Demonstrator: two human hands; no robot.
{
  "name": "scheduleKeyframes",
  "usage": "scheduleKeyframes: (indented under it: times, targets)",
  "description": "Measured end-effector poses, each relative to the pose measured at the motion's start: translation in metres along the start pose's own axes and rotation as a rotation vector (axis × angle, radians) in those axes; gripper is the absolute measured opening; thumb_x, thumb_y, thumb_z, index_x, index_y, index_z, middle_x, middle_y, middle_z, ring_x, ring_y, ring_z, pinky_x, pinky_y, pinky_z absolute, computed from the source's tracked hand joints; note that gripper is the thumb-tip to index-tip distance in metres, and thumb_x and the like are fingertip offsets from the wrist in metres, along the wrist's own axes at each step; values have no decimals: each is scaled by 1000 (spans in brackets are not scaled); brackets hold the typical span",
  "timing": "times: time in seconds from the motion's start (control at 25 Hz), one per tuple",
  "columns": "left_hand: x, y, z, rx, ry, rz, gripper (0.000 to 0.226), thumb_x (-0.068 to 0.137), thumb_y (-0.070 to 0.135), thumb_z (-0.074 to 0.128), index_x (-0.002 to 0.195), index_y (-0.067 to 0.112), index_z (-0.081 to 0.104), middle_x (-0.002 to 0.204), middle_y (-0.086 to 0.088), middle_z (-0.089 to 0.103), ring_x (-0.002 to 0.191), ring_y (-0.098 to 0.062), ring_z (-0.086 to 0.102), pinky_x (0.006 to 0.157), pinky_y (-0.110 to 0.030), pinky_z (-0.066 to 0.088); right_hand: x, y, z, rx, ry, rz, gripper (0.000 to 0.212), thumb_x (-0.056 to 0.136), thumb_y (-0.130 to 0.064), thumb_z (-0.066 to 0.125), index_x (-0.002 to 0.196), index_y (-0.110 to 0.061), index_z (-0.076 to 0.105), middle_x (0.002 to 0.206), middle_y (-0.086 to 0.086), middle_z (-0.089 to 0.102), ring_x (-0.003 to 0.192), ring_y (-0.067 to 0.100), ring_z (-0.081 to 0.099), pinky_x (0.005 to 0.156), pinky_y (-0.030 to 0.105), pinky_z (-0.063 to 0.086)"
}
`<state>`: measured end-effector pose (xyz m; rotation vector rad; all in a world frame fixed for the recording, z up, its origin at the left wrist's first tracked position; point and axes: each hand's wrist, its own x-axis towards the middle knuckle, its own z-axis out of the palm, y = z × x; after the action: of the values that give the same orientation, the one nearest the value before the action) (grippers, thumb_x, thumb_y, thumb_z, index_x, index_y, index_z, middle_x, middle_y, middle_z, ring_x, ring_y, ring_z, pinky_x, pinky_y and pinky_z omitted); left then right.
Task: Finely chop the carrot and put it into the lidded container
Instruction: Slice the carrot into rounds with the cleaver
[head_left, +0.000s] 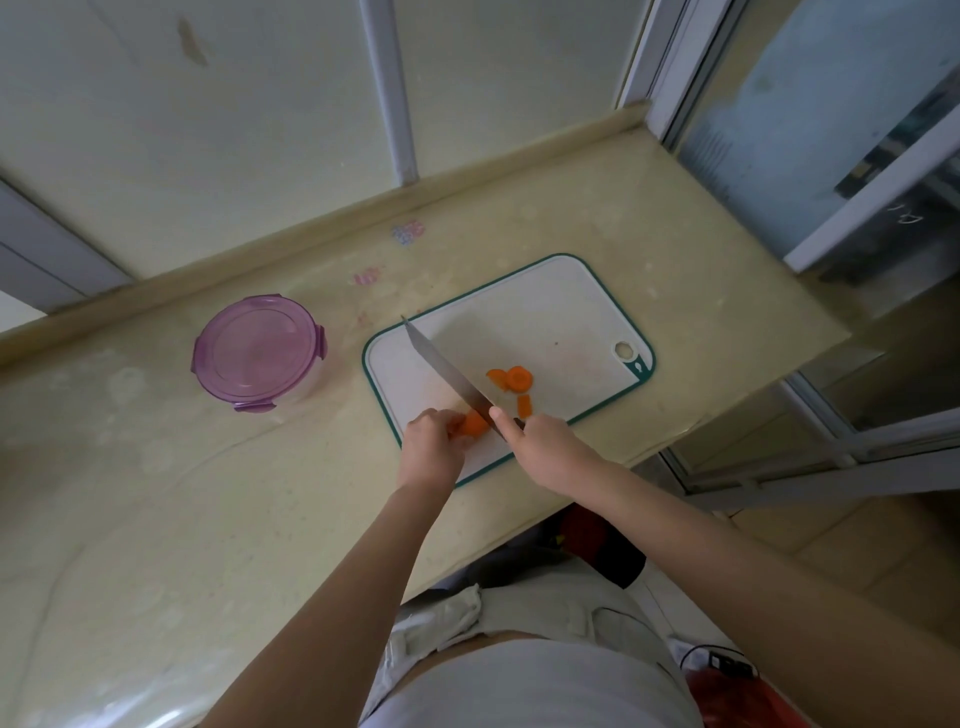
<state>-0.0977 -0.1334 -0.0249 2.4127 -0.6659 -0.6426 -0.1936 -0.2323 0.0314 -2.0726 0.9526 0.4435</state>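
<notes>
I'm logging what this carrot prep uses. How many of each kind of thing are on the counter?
Lidded container: 1
Cutting board: 1
Knife: 1
Carrot chunk under the knife: 1
Loose cut carrot pieces on the board: 3, as far as the view shows
Total: 7

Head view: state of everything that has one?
Lidded container: shut, lid on, on the counter.
Carrot: partly cut, stub on the cutting board.
Carrot slices: cut, loose on the board.
Knife: in use, blade at the stub's cut end.
Left hand: fingers curled on the carrot.
Right hand: grips the knife handle.
</notes>
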Motion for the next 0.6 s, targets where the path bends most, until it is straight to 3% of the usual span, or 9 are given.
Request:
scheduleKeyframes:
  times: [0.24,0.4,0.6]
  targets:
    - [0,8,-7,-16,-21,-15,26,87,7,62,113,5,66,109,-7,65,98,-20,57,85,-17,37,-26,25,-5,50,-22,69,59,97,-54,28,59,-11,40,60,3,45,55,15,43,52,27,33]
    - [2,6,-8,11,-53,-9,25,88,8,61,113,5,65,108,-9,64,95,-19,55,82,-18,37,-16,24,3,33,-2,52,57,97,-54,29,59,-13,38,61,2,45,55,15,43,51,27,32]
    - [3,6,-7,38,-44,-3,25,88,8,61,113,5,65,107,-8,63,95,-20,56,80,-17,36,1,25,14,23,11,21,59,97,-55,28,66,-9,48,64,5,49,61,19,50,58,30,39]
